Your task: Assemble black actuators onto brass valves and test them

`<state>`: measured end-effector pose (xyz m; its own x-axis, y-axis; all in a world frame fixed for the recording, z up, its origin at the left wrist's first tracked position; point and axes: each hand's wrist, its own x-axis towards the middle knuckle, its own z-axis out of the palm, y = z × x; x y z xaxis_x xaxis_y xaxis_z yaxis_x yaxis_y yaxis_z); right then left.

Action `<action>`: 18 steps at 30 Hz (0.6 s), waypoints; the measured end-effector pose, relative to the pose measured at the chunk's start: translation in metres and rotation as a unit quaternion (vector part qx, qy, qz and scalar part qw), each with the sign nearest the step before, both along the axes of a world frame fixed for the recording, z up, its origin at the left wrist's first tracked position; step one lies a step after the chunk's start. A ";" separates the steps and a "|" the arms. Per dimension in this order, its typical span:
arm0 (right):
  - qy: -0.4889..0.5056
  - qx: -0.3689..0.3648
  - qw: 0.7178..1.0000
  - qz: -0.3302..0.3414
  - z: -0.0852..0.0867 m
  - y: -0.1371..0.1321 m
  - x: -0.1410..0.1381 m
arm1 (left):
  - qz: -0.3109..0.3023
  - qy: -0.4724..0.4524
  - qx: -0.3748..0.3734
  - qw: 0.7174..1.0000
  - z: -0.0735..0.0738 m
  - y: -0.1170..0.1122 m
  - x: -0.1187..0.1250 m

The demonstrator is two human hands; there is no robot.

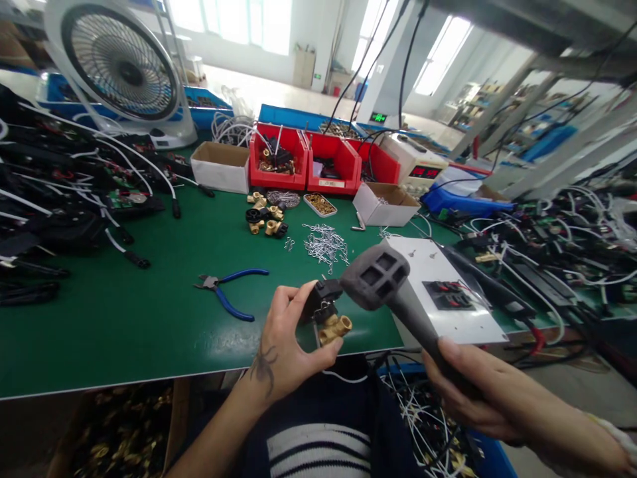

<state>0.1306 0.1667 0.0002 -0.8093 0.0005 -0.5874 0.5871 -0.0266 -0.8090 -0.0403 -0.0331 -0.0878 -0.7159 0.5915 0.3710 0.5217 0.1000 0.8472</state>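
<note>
My left hand [293, 332] is closed around a brass valve fitting [334, 328] with a black plastic body [323, 299], held just above the table's front edge. A bent silver clip shows where the black part meets the brass. My right hand [472, 385] grips the handle of a dark grey mallet-shaped tool [377, 277]. Its head, with several square recesses, hovers right of the fitting, apart from it. Beyond the hands lies a loose pile of silver spring clips [326, 245]. Blue-handled cutting pliers [231, 292] rest on the green table [149, 332] to the left.
Brass fittings [269, 216] and a small tray of brass pieces [320, 204] sit farther back. Red bins [279, 179] and white boxes [220, 166] line the rear. A white panel [448, 292] lies right. Cabled black assemblies crowd both sides; a fan [124, 73] stands back left.
</note>
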 end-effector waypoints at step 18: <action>0.185 0.304 0.934 -0.017 0.013 -0.029 -0.053 | -0.010 -0.007 0.069 0.998 -0.002 0.002 0.005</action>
<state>0.0778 0.1379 0.0128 -0.9504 0.2720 -0.1505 0.2717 0.4913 -0.8276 -0.0353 -0.0308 -0.0894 -0.7102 0.5498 0.4398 0.5100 -0.0288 0.8597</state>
